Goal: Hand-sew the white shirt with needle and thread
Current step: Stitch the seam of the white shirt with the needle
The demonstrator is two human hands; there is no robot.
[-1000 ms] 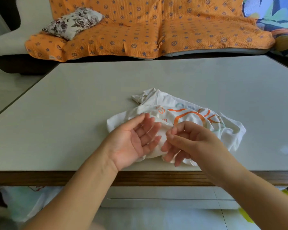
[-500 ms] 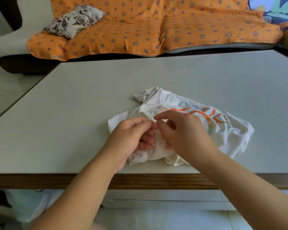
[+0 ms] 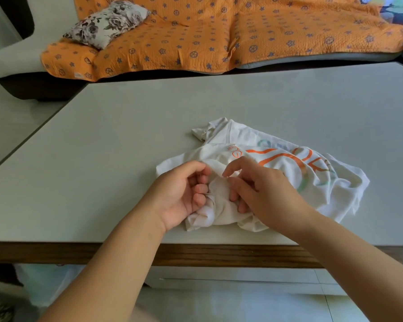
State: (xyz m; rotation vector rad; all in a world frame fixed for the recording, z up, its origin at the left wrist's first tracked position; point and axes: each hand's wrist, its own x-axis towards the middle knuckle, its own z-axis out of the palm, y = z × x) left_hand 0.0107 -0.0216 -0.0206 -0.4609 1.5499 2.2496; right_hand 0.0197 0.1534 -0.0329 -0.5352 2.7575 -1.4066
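White shirt [image 3: 277, 173]: crumpled with orange lettering up, low and centre in the frame, on the pale table [image 3: 102, 182] near its front edge.
Left hand [image 3: 179, 196]: fingers curled, thumb and forefinger pinching a raised fold at the shirt's left side; lower fingers tucked against the cloth.
Right hand [image 3: 263, 191]: palm down on the shirt, thumb and forefinger drawn together at the same fold, pinching something too fine to see — most likely the needle.
Thread: a faint line shows by the left fingers, but it is too thin to be sure of.
Step in hand: a stitch through the held fold, by my reading; both hands meet at one spot.
Next move: push the point through, then draw it out on the far side — the left hand must keep the fold taut and its fingertips out of the needle's path.
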